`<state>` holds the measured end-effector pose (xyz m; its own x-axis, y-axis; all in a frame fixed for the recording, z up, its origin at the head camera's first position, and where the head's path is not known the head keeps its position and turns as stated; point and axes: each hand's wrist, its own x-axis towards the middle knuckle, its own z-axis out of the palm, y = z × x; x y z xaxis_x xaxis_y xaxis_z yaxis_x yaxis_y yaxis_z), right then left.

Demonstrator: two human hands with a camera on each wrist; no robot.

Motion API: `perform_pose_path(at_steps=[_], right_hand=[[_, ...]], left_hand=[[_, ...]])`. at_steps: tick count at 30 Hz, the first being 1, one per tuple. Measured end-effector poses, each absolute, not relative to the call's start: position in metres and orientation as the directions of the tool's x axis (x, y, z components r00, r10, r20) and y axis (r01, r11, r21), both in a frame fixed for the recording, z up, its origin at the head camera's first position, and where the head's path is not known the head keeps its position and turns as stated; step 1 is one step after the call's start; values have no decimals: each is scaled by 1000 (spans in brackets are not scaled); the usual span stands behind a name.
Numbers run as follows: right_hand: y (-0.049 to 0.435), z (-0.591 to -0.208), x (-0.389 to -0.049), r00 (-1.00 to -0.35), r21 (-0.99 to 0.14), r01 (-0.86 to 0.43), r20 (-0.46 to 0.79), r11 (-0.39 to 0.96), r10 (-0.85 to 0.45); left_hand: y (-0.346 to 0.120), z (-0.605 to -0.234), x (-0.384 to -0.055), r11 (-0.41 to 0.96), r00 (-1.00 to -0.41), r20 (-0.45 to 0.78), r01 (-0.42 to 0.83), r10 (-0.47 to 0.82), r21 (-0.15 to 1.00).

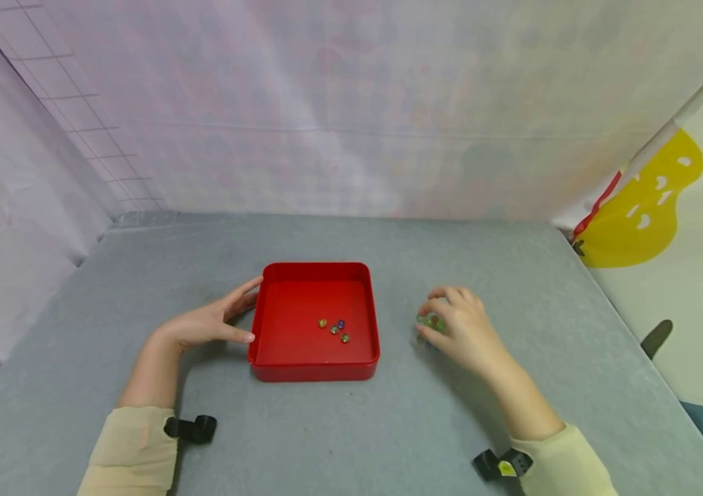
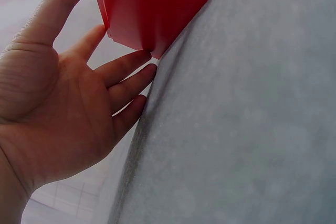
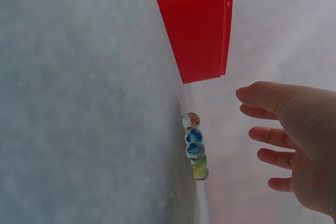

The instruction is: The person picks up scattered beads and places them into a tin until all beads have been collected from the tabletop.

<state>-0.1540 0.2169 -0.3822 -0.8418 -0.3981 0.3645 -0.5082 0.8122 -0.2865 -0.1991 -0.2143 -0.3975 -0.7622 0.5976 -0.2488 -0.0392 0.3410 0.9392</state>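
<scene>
A square red tray (image 1: 314,300) with low walls holds several small glass marbles (image 1: 334,330) toward its right front part. My left hand (image 1: 215,324) is at the tray's left wall, thumb and fingers spread, fingertips right at the red side (image 2: 152,14). To the right of the tray, my right hand (image 1: 459,327) hovers with loosely bent fingers over a cluster of marbles (image 1: 433,322), partly hidden by it. In the right wrist view these marbles (image 3: 194,149), with orange, blue and yellow-green swirls, lie on the table, apart from the fingers; the hand holds nothing.
The table has a grey cloth top (image 1: 339,441). A pale curtain (image 1: 351,138) hangs along the back, and a white cloth with a yellow fruit print (image 1: 642,213) borders the right side. Both wrists wear black camera straps (image 1: 193,428).
</scene>
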Motion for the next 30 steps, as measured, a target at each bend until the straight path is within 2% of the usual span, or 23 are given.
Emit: perform_pose_path(at_steps=[30], right_hand=[[225,-397,-156,-868,-289,-483,279,826,-410]], left_hand=[[-212,-400,-199,331,-764,-238,-34,600,943]])
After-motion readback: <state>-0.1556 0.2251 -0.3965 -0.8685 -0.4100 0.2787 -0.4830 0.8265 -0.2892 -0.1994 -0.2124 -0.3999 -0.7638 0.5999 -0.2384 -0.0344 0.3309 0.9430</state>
